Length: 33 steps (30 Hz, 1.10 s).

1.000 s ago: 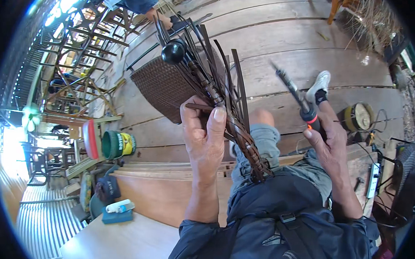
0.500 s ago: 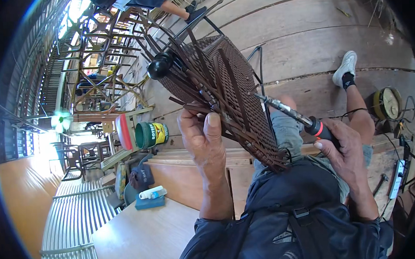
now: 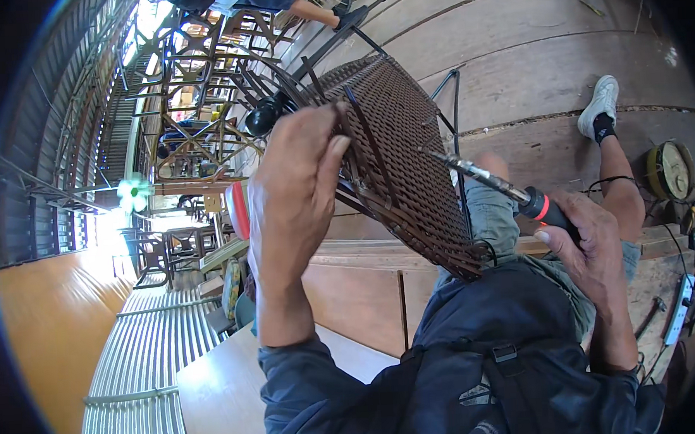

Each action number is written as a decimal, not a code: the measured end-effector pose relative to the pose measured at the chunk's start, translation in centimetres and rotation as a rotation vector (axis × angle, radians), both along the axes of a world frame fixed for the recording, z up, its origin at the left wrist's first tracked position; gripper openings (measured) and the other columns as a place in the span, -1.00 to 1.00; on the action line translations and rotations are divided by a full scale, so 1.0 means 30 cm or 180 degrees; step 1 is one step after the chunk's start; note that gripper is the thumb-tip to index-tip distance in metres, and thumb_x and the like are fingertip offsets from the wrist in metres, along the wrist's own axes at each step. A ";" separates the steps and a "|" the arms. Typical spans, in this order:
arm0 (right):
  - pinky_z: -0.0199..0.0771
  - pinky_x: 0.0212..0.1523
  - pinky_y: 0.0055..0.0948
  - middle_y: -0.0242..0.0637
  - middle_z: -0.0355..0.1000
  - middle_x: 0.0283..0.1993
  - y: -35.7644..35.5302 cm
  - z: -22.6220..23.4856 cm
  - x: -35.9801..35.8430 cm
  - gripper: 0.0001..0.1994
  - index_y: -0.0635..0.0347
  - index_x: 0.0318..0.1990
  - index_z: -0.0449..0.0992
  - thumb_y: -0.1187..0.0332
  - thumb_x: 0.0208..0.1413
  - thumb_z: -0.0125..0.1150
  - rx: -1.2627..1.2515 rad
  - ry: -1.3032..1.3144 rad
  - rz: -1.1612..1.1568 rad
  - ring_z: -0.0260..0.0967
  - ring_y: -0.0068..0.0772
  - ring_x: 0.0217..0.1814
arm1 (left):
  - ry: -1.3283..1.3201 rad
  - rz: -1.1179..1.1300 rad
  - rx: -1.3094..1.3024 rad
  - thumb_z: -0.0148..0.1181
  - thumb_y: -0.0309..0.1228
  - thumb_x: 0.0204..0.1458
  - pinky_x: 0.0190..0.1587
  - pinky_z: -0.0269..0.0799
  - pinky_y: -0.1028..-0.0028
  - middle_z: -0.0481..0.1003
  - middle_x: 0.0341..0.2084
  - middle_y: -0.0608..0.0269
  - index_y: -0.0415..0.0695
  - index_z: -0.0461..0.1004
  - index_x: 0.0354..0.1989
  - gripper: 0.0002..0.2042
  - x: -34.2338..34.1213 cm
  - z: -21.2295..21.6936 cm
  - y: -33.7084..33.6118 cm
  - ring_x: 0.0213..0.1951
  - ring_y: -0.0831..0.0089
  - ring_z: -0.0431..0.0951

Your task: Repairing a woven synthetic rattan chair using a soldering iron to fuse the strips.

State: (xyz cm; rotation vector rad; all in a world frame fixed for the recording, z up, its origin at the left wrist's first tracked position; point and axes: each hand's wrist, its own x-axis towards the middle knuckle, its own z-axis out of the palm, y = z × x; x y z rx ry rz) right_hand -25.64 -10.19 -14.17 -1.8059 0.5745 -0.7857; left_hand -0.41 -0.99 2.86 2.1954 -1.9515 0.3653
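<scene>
1. Left hand (image 3: 296, 188) raised at centre, fingers curled and pinching loose dark brown rattan strips (image 3: 360, 150) at the edge of a woven chair panel (image 3: 402, 145).
2. Woven chair panel tilted, held up over the lap, upper end toward a black metal frame (image 3: 332, 43), lower frayed end near the dark jacket (image 3: 485, 350).
3. Right hand (image 3: 589, 249) at right, closed tight around the black-and-red handle of a soldering iron (image 3: 501, 187); metal tip touching the weave.
4. Below: wooden plank floor (image 3: 527, 77), bent knee, white shoe (image 3: 602, 105).
5. Far right: round clock (image 3: 671, 170) lying on the floor.
6. Upper left: stacked chair frames (image 3: 195, 92).
</scene>
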 end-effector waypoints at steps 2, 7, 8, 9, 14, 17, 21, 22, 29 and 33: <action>0.40 -0.30 -0.23 -0.09 0.42 -0.36 -0.009 0.029 -0.008 -0.65 0.28 -0.12 0.45 0.25 -0.01 0.29 -0.0269 0.0364 0.0093 0.42 0.01 -0.34 | 0.0070 0.0203 0.0307 0.12 -0.56 0.06 -0.12 0.42 0.40 0.51 -0.29 0.07 -0.22 0.48 -0.10 -0.78 -0.028 0.030 -0.037 -0.22 0.28 0.54; 0.38 -0.34 -0.19 -0.10 0.40 -0.39 -0.016 0.089 -0.006 -0.65 0.26 -0.13 0.44 0.25 -0.01 0.29 -0.0584 0.0555 0.0274 0.42 0.00 -0.37 | 0.0208 0.0542 0.0596 0.09 -0.57 0.08 -0.17 0.45 0.47 0.52 -0.32 0.17 -0.24 0.42 -0.04 -0.75 -0.003 0.039 -0.055 -0.25 0.46 0.53; 0.38 -0.35 -0.18 -0.09 0.40 -0.38 -0.014 0.103 -0.002 -0.66 0.26 -0.13 0.44 0.26 -0.01 0.29 -0.0620 0.0611 0.0319 0.42 -0.01 -0.36 | 0.0714 0.0564 0.0465 0.08 -0.57 0.09 -0.25 0.44 0.52 0.51 -0.30 0.20 -0.23 0.38 -0.02 -0.74 0.005 0.039 -0.053 -0.29 0.52 0.52; 0.38 -0.35 -0.18 -0.09 0.40 -0.38 -0.010 0.119 0.004 -0.66 0.26 -0.13 0.44 0.26 -0.01 0.29 -0.0628 0.0616 0.0317 0.42 -0.01 -0.36 | 0.1223 0.0575 0.0335 0.06 -0.56 0.10 -0.32 0.44 0.57 0.51 -0.28 0.22 -0.22 0.34 -0.01 -0.74 0.011 0.037 -0.049 -0.32 0.58 0.50; 0.38 -0.31 -0.18 -0.06 0.40 -0.36 -0.005 0.156 0.013 -0.68 0.28 -0.12 0.43 0.28 0.02 0.26 -0.0697 0.0803 0.0387 0.42 0.01 -0.34 | 0.1768 0.0831 0.0182 0.08 -0.56 0.11 -0.48 0.33 0.68 0.48 -0.21 0.23 -0.19 0.29 -0.02 -0.73 0.024 0.029 -0.019 -0.36 0.68 0.45; 0.38 -0.30 -0.20 -0.03 0.39 -0.35 -0.014 0.144 -0.012 -0.68 0.30 -0.12 0.44 0.27 0.05 0.23 -0.0514 0.0660 0.0213 0.41 0.03 -0.33 | 0.2230 0.0902 0.0098 0.11 -0.57 0.08 -0.40 0.35 0.62 0.48 -0.27 0.22 -0.23 0.32 -0.05 -0.75 0.009 0.031 -0.004 -0.34 0.62 0.46; 0.35 -0.32 -0.27 -0.03 0.38 -0.37 -0.022 0.098 -0.018 -0.70 0.32 -0.12 0.44 0.30 0.07 0.21 -0.0370 0.0531 0.0074 0.38 -0.01 -0.37 | 0.0401 0.0691 0.0350 0.19 -0.55 0.00 -0.27 0.42 0.49 0.48 -0.34 0.18 -0.24 0.41 -0.13 -0.76 -0.014 0.038 0.032 -0.34 0.41 0.52; 0.33 -0.34 -0.33 -0.10 0.37 -0.39 -0.025 0.077 -0.015 -0.71 0.32 -0.12 0.45 0.32 0.07 0.22 -0.0155 0.0355 -0.0059 0.35 -0.14 -0.40 | 0.0407 0.0664 0.0370 0.19 -0.55 0.00 -0.27 0.42 0.49 0.48 -0.34 0.18 -0.24 0.41 -0.13 -0.76 -0.017 0.042 0.034 -0.34 0.41 0.52; 0.27 -0.33 -0.54 -0.46 0.30 -0.42 0.001 0.015 0.103 -0.74 0.30 -0.12 0.46 0.36 0.09 0.23 0.1571 -0.0847 0.0134 0.20 -0.64 -0.36 | -0.0180 -0.0227 0.1316 0.28 -0.40 -0.02 -0.27 0.47 0.41 0.51 -0.27 0.16 -0.16 0.50 -0.11 -0.72 -0.065 0.023 -0.059 -0.27 0.29 0.57; 0.35 -0.33 -0.43 -0.23 0.39 -0.42 0.030 -0.035 0.136 -0.69 0.31 -0.13 0.44 0.29 0.04 0.28 0.0800 -0.0569 0.0389 0.35 -0.34 -0.41 | -0.0540 -0.0259 0.1822 0.26 -0.37 -0.02 -0.28 0.44 0.34 0.48 -0.34 0.17 -0.16 0.50 -0.21 -0.78 -0.026 0.062 -0.124 -0.30 0.23 0.55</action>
